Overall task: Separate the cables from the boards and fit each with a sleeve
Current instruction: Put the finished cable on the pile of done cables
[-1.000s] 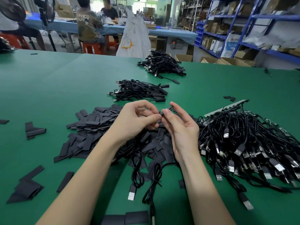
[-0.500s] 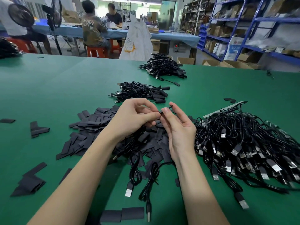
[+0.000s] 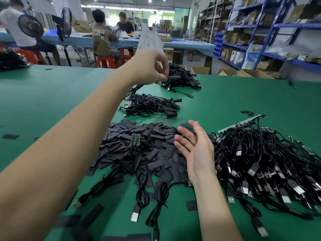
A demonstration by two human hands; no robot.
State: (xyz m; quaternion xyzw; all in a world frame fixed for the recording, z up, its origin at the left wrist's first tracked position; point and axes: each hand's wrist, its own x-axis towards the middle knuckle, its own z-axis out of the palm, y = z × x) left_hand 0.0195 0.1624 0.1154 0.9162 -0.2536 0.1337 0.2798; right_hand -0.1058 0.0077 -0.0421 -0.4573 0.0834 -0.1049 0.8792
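Observation:
My left hand (image 3: 149, 66) is stretched out above the table, over the far piles, and pinches the black sleeved end (image 3: 173, 77) of a cable whose cord hangs down behind my wrist. Palm up, my right hand (image 3: 196, 150) hovers with straight fingers over the heap of flat black sleeves (image 3: 139, 146) and holds nothing. A small green board (image 3: 135, 139) with a cable attached lies on that heap. To the right is a big tangle of black USB cables (image 3: 271, 167) still on their board strip (image 3: 243, 121). Two piles of sleeved cables lie farther off, one near (image 3: 152, 106) and one far (image 3: 182, 79).
Three loose cables (image 3: 142, 192) lie on the green table (image 3: 52, 101) in front of me. Stray sleeves are scattered at the left and front. Beyond the table are seated people, fans, a blue bench and blue shelving with boxes.
My hands have come apart. The left hand has swung up and forward with the sleeved cable toward the far piles, and the right hand has let go and opened. The camera tilted up.

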